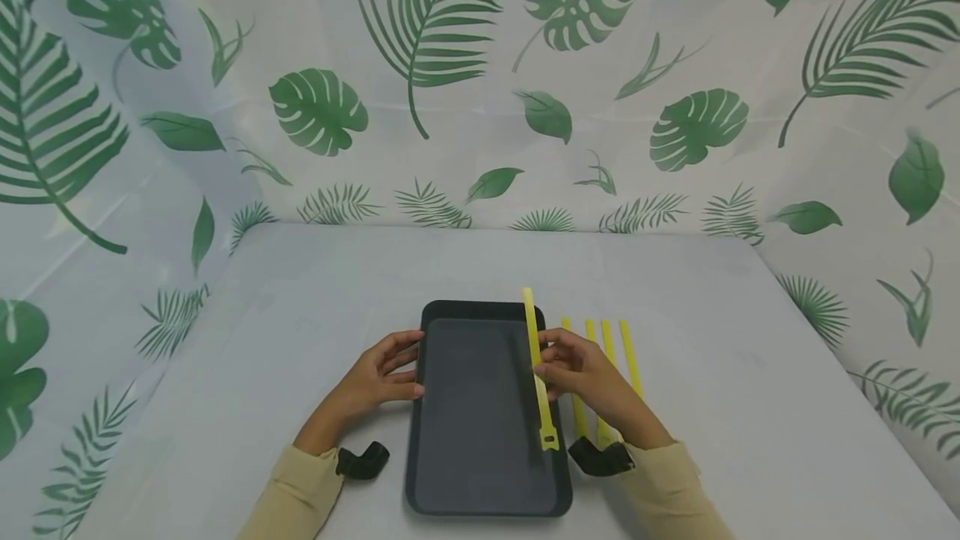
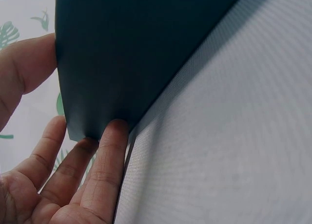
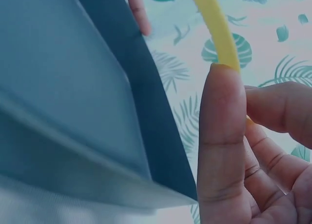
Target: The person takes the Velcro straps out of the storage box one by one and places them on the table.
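Note:
A dark grey rectangular tray (image 1: 487, 415) lies lengthwise on the table in front of me. At its left side, my left hand (image 1: 378, 377) rests with fingertips and thumb against the outer wall; the left wrist view shows its fingers (image 2: 105, 177) fairly straight. Over the tray's right rim, my right hand (image 1: 585, 369) pinches a yellow cable tie (image 1: 545, 411) between thumb and fingers. This strap stands lengthwise, its slotted head towards me. The right wrist view shows the cable tie (image 3: 222, 33) rising from the pinch, with the tray's wall (image 3: 156, 107) beside it.
Several more yellow cable ties (image 1: 631, 357) lie side by side right of the tray, partly hidden by my right hand and forearm. A white cloth covers the table (image 1: 300, 290). Leaf-printed sheets (image 1: 480, 132) hang behind and along both sides.

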Motion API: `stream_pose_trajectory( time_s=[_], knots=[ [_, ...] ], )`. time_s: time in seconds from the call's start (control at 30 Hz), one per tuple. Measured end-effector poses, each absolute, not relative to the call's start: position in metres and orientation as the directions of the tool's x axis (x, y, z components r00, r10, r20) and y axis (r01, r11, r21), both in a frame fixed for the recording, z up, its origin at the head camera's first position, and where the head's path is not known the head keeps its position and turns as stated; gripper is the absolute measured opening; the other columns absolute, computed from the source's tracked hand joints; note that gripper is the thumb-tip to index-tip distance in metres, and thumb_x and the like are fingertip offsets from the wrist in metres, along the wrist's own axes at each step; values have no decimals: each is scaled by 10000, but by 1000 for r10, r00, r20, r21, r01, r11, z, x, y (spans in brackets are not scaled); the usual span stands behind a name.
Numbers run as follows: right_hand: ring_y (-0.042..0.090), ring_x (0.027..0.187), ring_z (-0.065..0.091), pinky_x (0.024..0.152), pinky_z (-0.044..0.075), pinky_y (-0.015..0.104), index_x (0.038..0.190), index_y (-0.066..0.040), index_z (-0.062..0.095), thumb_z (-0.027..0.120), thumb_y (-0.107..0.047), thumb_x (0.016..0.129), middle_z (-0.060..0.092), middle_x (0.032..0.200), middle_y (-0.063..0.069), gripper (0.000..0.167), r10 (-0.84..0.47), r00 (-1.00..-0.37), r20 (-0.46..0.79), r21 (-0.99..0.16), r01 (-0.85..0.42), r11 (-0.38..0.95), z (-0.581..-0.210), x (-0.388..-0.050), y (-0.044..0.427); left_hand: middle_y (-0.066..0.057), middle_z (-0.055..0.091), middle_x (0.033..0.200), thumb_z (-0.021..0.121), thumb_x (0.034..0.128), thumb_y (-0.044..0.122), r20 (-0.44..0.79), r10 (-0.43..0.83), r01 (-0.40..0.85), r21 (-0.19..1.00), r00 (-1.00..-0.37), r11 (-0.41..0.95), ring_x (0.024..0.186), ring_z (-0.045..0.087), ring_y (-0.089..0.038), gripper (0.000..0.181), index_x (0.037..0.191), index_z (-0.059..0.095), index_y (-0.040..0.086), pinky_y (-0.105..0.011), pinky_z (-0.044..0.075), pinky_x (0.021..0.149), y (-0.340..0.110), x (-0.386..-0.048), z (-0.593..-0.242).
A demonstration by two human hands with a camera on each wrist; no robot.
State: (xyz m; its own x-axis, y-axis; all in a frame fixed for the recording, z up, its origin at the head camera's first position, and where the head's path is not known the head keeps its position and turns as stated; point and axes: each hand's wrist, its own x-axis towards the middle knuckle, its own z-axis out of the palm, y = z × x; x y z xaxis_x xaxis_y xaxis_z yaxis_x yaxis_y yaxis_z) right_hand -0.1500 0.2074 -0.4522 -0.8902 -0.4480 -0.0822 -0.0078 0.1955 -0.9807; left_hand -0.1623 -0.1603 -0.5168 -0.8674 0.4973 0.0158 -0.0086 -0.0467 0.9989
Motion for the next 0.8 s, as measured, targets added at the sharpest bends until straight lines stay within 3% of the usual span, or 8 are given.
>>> stream_pose_trajectory(
  time_s=[0.8],
  knots=[
    [129,875,642,712,652,313,1489,175,455,639,-34,1074,619,1067,88,500,-358,-930,-80,-974,-3,224,-456,-139,245,-318,308,1697,852,932,90,0,498,-22,999,-867,-39,1561,316,-527,882,1630,341,-83,-304,522,1135,-161,-160,-514]
  ],
)
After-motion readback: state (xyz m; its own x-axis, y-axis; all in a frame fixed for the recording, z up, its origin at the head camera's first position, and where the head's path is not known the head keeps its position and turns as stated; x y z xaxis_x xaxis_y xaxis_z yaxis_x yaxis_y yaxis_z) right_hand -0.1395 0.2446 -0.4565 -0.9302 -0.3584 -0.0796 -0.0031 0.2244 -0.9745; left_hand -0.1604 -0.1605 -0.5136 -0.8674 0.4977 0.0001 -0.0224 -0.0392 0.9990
